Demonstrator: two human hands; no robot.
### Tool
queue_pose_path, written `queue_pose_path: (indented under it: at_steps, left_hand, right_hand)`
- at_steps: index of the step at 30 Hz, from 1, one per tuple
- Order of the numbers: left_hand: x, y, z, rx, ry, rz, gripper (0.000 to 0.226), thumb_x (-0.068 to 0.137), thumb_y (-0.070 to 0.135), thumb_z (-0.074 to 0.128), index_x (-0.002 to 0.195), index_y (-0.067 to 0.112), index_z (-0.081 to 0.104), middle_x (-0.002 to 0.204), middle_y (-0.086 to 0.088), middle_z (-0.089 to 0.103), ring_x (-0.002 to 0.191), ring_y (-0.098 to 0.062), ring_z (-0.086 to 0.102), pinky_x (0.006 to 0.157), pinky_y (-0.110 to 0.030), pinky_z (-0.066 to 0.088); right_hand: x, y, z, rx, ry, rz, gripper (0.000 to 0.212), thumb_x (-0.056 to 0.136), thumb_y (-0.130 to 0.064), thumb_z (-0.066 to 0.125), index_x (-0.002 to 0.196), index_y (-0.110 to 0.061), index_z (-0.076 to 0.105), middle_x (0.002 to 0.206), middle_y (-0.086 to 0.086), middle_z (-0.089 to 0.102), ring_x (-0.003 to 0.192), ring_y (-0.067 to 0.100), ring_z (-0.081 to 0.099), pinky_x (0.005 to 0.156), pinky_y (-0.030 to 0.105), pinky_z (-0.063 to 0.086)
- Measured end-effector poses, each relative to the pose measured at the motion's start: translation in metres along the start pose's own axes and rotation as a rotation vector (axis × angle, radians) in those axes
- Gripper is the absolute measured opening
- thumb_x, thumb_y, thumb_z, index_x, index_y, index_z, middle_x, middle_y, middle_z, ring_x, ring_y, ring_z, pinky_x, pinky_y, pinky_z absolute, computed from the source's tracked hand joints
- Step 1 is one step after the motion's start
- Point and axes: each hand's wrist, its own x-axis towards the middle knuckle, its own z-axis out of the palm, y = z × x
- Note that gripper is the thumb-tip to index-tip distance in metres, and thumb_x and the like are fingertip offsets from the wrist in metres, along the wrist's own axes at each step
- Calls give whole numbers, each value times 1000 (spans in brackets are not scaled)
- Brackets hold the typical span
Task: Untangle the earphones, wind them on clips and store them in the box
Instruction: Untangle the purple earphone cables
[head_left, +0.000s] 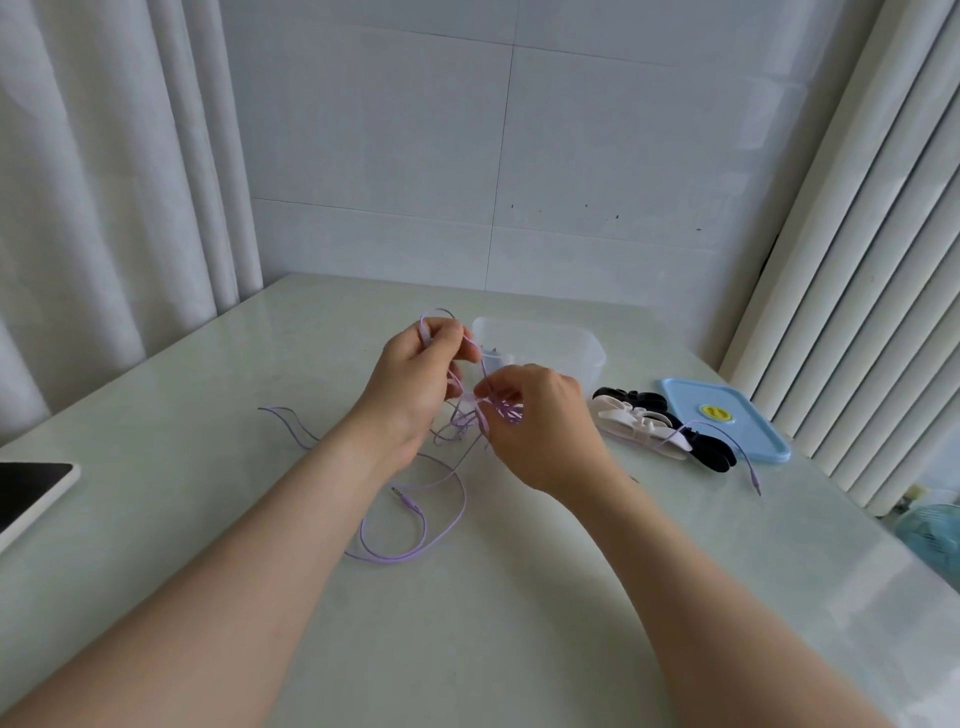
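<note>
A tangle of purple earphone cables (457, 423) hangs between my hands above the pale table (260, 519). My left hand (415, 379) pinches a strand near the top of the tangle. My right hand (540, 415) pinches the knot lower down. Loose loops trail on the table, with one jack plug (402, 496) lying below my hands and another (756, 480) at the right. A clear plastic box (550, 345) stands just behind my hands. Black and white winding clips (654, 423) lie to the right, with a purple strand draped over them.
A blue box lid (727, 423) lies at the right beside the clips. A dark tablet (31, 493) sits at the table's left edge. Curtains hang at left and right, with a tiled wall behind. The table's right edge drops off near a fan.
</note>
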Motion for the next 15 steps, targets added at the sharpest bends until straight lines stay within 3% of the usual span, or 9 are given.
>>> queue_pose_path:
  at_steps: [2, 4, 7, 9, 11, 13, 15]
  left_hand:
    - [1, 6, 2, -306, 31, -70, 27, 110, 14, 47, 85, 10, 58, 73, -5, 62, 72, -22, 65, 83, -43, 61]
    - [3, 8, 1, -539, 72, -129, 26, 111, 13, 45, 88, 7, 54, 73, -8, 57, 77, -30, 73, 91, -52, 62]
    - [7, 3, 0, -670, 115, -214, 25, 112, 16, 40, 89, 9, 49, 75, -8, 51, 69, -30, 72, 87, -54, 61]
    - [7, -4, 0, -534, 130, -230, 27, 108, 13, 40, 82, 15, 46, 74, -5, 43, 51, -17, 47, 65, -36, 52]
    - [5, -10, 2, -135, 90, -94, 26, 105, 18, 46, 80, 16, 45, 75, -1, 40, 52, -16, 33, 55, -28, 36]
    - [0, -15, 4, 294, -5, 100, 25, 99, 35, 66, 87, 14, 58, 78, 4, 54, 62, -16, 50, 59, -28, 45]
    - [-5, -18, 3, 554, -68, 237, 21, 84, 39, 84, 94, 25, 71, 83, 8, 66, 69, -4, 60, 65, -20, 48]
  right_hand:
    - [2, 5, 3, -66, -18, 24, 12, 89, -20, 65, 88, -24, 77, 81, -3, 67, 84, 27, 63, 83, 42, 54]
    - [3, 10, 2, -132, -24, 56, 15, 92, -21, 61, 88, -23, 76, 81, -2, 63, 85, 29, 60, 82, 39, 51]
    - [4, 17, -1, -178, 2, 132, 21, 96, -22, 56, 98, -25, 77, 89, -3, 66, 93, 28, 61, 81, 38, 43]
    - [5, 19, -3, -167, 28, 190, 22, 95, -22, 57, 104, -29, 76, 99, -4, 69, 99, 26, 61, 90, 40, 45]
    - [5, 18, -2, -153, 30, 228, 26, 92, -20, 59, 109, -34, 74, 106, -5, 68, 104, 25, 60, 96, 40, 40]
    - [4, 14, -1, -165, 13, 237, 37, 86, -13, 60, 113, -35, 72, 112, -4, 67, 109, 26, 58, 94, 39, 36]
    - [4, 13, -2, -152, 24, 233, 42, 80, -8, 60, 112, -33, 71, 111, -3, 68, 109, 26, 59, 94, 39, 39]
